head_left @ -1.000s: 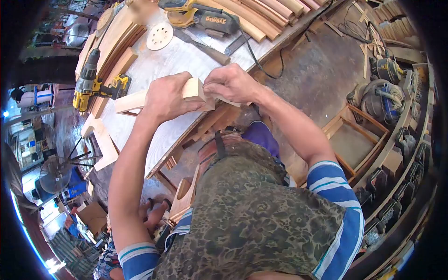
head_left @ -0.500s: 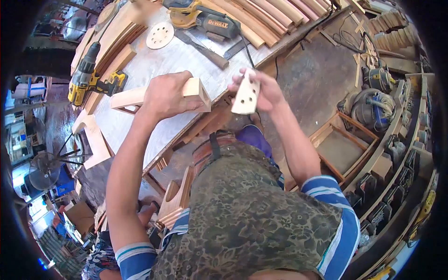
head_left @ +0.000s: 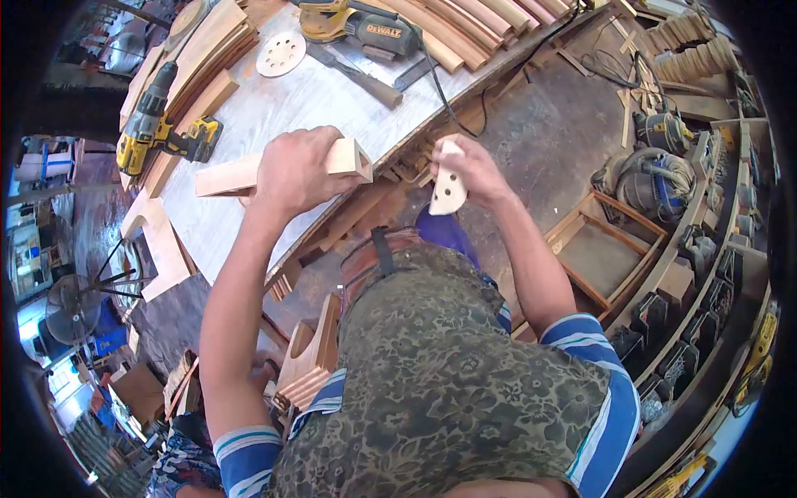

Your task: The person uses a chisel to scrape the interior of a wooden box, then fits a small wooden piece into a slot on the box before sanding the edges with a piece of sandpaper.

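My left hand (head_left: 297, 170) is wrapped over a pale wooden piece (head_left: 228, 176) at the near edge of the workbench; the piece is open at its right end. My right hand (head_left: 475, 170) grips a folded sanding disc (head_left: 448, 192), cream-coloured with dark round holes, in the air to the right of the wood. A gap separates the disc from the wood. Beyond my left hand, a flat round sanding disc (head_left: 281, 55) lies on the bench, with a chisel-like tool (head_left: 365, 81) beside it.
A yellow cordless drill (head_left: 158, 133) rests at the bench's left, near a cut wooden part (head_left: 162, 249). A DeWalt sander (head_left: 365, 29) and its cord are at the back, by stacked wood strips (head_left: 465, 29). A wooden frame (head_left: 610, 249) lies on the floor. Another person (head_left: 187, 456) is lower left.
My right hand has turned and moved slightly right and down with the sanding disc, which now looks narrower. The wooden piece has tipped a little in my left hand, hiding its underside.
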